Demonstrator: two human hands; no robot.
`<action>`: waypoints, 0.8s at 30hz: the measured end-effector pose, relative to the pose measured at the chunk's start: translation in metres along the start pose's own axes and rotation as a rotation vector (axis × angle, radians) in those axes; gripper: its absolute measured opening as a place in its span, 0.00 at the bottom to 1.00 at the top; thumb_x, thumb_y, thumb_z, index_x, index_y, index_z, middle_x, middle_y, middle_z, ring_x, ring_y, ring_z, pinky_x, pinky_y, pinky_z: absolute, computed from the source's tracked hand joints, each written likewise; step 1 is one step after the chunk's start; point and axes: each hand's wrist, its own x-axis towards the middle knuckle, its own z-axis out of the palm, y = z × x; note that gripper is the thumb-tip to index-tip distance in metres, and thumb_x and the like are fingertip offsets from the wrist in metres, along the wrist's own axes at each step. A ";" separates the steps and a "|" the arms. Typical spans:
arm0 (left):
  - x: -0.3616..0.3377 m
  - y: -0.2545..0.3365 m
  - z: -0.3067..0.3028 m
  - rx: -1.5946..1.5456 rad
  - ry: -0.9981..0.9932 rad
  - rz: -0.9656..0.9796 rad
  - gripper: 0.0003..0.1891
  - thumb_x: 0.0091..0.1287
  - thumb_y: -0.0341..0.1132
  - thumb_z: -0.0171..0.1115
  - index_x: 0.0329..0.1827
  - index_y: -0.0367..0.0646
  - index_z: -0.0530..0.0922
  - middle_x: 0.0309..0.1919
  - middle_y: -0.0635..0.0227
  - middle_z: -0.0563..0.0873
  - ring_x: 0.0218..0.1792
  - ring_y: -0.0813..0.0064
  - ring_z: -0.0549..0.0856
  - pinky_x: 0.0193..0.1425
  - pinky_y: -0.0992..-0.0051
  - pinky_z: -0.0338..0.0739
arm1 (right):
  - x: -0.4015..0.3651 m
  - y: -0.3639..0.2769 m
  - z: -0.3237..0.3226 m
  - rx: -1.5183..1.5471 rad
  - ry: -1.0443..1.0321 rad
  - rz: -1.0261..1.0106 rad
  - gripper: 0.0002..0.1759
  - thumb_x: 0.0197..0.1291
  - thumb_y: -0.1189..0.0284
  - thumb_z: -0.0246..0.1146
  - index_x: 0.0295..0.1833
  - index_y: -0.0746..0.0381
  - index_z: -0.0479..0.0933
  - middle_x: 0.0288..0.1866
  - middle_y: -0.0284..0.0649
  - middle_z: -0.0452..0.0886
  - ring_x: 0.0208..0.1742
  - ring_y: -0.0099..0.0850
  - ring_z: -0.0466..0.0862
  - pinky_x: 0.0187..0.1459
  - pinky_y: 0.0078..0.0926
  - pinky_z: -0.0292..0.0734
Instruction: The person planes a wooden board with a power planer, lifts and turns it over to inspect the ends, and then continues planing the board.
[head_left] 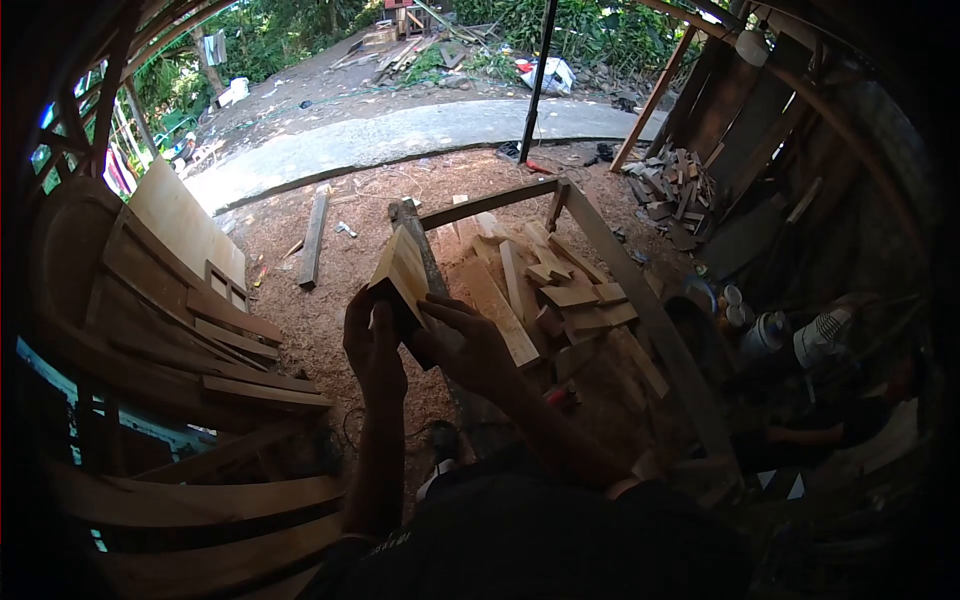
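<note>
Both hands hold a pale wooden block up in front of me, above the sawdust floor. Its upper faces catch the light, while the end toward me is dark. My left hand grips the near left side, thumb up against the dark end. On the right side, my right hand has its fingers and thumb closed on the block's edge. Just beyond and to the right stands a rough wooden frame, with several cut wood pieces lying inside its outline.
Boards lean along the left. A loose plank lies on the sawdust. A heap of offcuts sits at back right, with cans nearer. A dark post stands by the concrete strip.
</note>
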 end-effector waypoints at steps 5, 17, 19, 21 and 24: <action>0.004 -0.002 0.000 0.015 -0.025 0.015 0.22 0.83 0.37 0.60 0.73 0.32 0.72 0.60 0.58 0.84 0.58 0.72 0.87 0.59 0.72 0.86 | -0.002 0.002 0.006 0.142 0.041 0.011 0.30 0.73 0.61 0.70 0.70 0.72 0.78 0.68 0.58 0.83 0.67 0.46 0.86 0.66 0.38 0.81; 0.002 -0.004 0.001 0.009 -0.011 0.010 0.22 0.84 0.37 0.59 0.73 0.33 0.72 0.60 0.60 0.85 0.57 0.73 0.87 0.58 0.72 0.86 | 0.001 0.006 0.001 0.143 0.001 -0.038 0.29 0.74 0.62 0.68 0.70 0.72 0.78 0.69 0.61 0.82 0.66 0.46 0.87 0.66 0.38 0.82; 0.001 -0.006 -0.001 0.010 -0.022 0.008 0.22 0.84 0.37 0.59 0.73 0.33 0.72 0.60 0.60 0.84 0.57 0.73 0.87 0.58 0.72 0.86 | 0.001 0.005 -0.001 0.132 -0.014 -0.036 0.29 0.74 0.62 0.68 0.70 0.72 0.78 0.69 0.61 0.82 0.67 0.46 0.87 0.66 0.39 0.81; 0.000 -0.008 -0.001 0.019 -0.021 0.042 0.22 0.84 0.37 0.58 0.73 0.33 0.72 0.60 0.60 0.84 0.59 0.73 0.86 0.60 0.71 0.85 | 0.001 0.005 -0.002 0.120 -0.029 -0.037 0.29 0.74 0.62 0.69 0.71 0.72 0.78 0.69 0.61 0.82 0.67 0.46 0.86 0.67 0.39 0.81; -0.002 -0.009 -0.001 0.034 -0.004 0.038 0.21 0.84 0.37 0.58 0.73 0.33 0.72 0.60 0.61 0.84 0.60 0.72 0.85 0.62 0.71 0.84 | 0.000 0.008 -0.002 0.134 -0.049 -0.026 0.29 0.75 0.62 0.69 0.71 0.72 0.78 0.70 0.61 0.82 0.69 0.47 0.85 0.67 0.39 0.81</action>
